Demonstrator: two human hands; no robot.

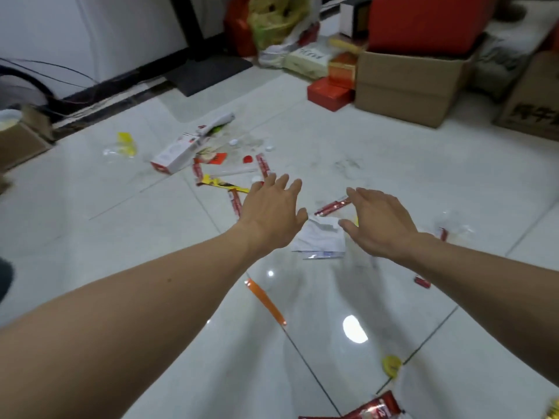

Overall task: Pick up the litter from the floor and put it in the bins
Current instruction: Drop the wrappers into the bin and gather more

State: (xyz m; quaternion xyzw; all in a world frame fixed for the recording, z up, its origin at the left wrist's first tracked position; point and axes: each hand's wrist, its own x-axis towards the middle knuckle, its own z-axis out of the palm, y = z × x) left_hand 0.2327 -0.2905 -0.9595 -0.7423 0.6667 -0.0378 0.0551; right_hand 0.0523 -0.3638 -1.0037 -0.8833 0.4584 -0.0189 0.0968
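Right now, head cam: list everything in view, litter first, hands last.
white carton: one, white and red, centre-left
red sachets: at least five, red, scattered mid-floor
yellow-black wrapper: one, yellow and black, beside the carton
clear-yellow wrapper: one, clear and yellow, left of the carton
white paper: one, white, crumpled, mid-floor
orange strip: one, orange, nearer than the paper
yellow cap: one, yellow, lower right
red packet: one, red, bottom edge
cardboard boxes: two, brown, back right
red boxes: at least two, red, left of those
bags: count unclear, red and yellow, back wall
left hand: one, open, empty, left of the paper
right hand: one, open, empty, right of the paper
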